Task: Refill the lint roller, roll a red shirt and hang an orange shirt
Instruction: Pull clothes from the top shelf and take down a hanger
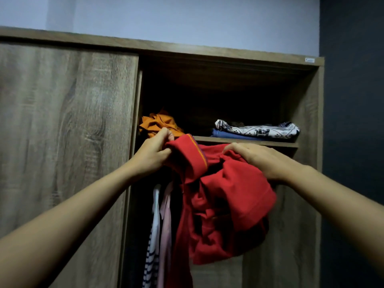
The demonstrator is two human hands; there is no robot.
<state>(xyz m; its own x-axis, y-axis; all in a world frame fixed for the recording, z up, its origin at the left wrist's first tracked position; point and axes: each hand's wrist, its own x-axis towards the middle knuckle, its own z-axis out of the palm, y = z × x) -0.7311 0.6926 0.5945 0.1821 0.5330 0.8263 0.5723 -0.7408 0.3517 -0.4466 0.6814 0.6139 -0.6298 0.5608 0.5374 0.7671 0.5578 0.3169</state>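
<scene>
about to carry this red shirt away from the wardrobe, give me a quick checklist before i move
1. Left hand gripping red shirt at its collar: ok.
2. Right hand gripping it: ok.
3. Shirt clear of the shelf: cannot tell, it bunches right in front of the edge.
4. Orange shirt left on the shelf: ok.
5. Hanging clothes untangled from the red shirt: cannot tell.

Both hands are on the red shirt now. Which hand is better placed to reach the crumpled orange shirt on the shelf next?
Probably the left hand: it grips the red shirt right below the crumpled orange shirt. The right hand sits farther right.
</scene>
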